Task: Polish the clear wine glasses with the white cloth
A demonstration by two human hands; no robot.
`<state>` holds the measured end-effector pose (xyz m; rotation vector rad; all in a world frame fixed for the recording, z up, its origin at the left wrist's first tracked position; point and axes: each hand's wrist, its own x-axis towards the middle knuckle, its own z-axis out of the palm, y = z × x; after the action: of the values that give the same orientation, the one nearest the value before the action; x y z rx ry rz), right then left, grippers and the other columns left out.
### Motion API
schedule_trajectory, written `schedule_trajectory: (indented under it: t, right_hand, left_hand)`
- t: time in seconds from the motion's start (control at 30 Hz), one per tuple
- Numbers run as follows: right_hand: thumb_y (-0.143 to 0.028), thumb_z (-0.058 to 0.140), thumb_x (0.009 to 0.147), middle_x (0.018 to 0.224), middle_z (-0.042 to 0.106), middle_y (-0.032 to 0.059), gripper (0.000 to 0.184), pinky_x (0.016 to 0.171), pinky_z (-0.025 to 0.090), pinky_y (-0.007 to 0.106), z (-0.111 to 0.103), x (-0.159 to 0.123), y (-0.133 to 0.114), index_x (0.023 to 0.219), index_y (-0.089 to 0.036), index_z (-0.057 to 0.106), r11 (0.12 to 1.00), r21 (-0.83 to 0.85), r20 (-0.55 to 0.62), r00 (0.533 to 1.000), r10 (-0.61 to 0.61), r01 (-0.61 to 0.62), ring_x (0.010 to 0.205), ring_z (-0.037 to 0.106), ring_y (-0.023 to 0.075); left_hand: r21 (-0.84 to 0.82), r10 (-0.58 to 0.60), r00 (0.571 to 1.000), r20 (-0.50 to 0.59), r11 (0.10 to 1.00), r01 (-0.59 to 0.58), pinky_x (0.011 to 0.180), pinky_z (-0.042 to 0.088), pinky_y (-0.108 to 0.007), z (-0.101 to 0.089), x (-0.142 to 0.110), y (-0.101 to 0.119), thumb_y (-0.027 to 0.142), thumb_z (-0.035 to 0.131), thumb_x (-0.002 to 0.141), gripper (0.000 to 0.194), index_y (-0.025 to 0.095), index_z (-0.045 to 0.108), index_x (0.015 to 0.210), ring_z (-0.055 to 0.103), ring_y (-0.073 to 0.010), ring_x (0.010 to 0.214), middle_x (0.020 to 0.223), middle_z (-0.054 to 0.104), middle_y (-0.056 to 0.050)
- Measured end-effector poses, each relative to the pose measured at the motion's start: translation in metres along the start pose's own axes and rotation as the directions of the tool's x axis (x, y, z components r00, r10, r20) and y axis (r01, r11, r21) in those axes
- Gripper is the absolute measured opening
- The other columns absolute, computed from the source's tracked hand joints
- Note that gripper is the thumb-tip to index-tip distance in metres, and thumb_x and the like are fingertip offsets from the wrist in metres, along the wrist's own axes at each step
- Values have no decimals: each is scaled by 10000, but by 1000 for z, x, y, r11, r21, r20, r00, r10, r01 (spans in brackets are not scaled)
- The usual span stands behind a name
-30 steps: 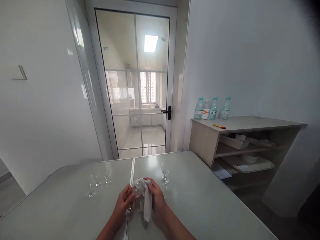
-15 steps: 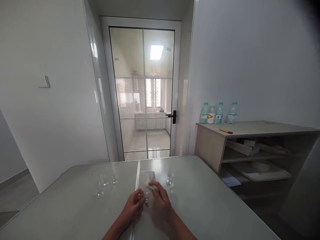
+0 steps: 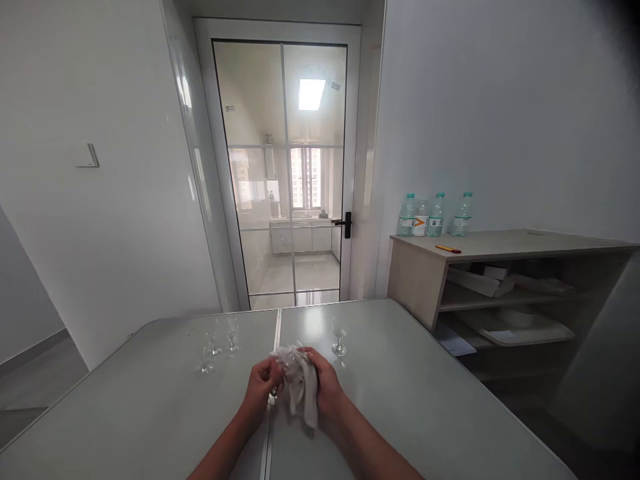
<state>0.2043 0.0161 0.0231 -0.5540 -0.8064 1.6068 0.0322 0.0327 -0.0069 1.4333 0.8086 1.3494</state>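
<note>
Over the table's middle seam, my left hand [image 3: 264, 385] is closed around a small clear wine glass [image 3: 273, 398], of which only shiny bits show by the fingers. A crumpled white cloth [image 3: 304, 393] is gripped in my right hand [image 3: 326, 383] and pressed up against the glass, covering most of it. Its loose end hangs down toward the tabletop. Just beyond my right hand, another stemmed glass [image 3: 339, 341] stands upright on the table. Several more clear glasses [image 3: 231, 339] stand in a group to the left.
The grey-green table [image 3: 150, 400] reaches toward a glazed door [image 3: 290, 167] with a black handle. On the right stands a wooden shelf unit [image 3: 417, 273] with plastic bottles [image 3: 436, 217] and a yellow-red pen-like item [image 3: 447, 249] on top. A tray [image 3: 540, 337] lies inside it.
The cloth, held up and blurred in my right hand before, is now bunched around the glass at my left hand. Both hands have come closer together. The view has tilted slightly down.
</note>
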Motion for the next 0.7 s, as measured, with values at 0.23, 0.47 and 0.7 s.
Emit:
schedule_trajectory:
  t: [0.23,0.47,0.7]
  right_hand:
    - [-191,563,787,1109,705,30,441,883,468,343,-6,-7,1,1193,-281,707,808,-448,-4,903,-429,382,972,614,240]
    - [-149,592,785,1071,693,66,373,922,443,389,-6,-8,-2,1099,-288,739,473,-745,263,858,-442,471,1004,589,271]
    - [-361,674,783,622,568,-20,219,598,396,259,-19,12,9,648,-198,617,911,-389,-84,980,-182,136,614,481,151]
  left_hand:
    - [163,-10,996,-88,986,25,520,331,-232,0,5,-1,555,711,829,466,183,517,626,434,-118,501,573,569,4]
    - [478,130,982,140,859,-182,565,269,-250,6,-11,0,380,677,863,410,190,458,573,315,-119,552,547,393,44]
    - [505,137,961,240,828,-244,576,262,-266,-1,-15,4,299,676,827,289,208,534,594,348,-139,546,566,450,20]
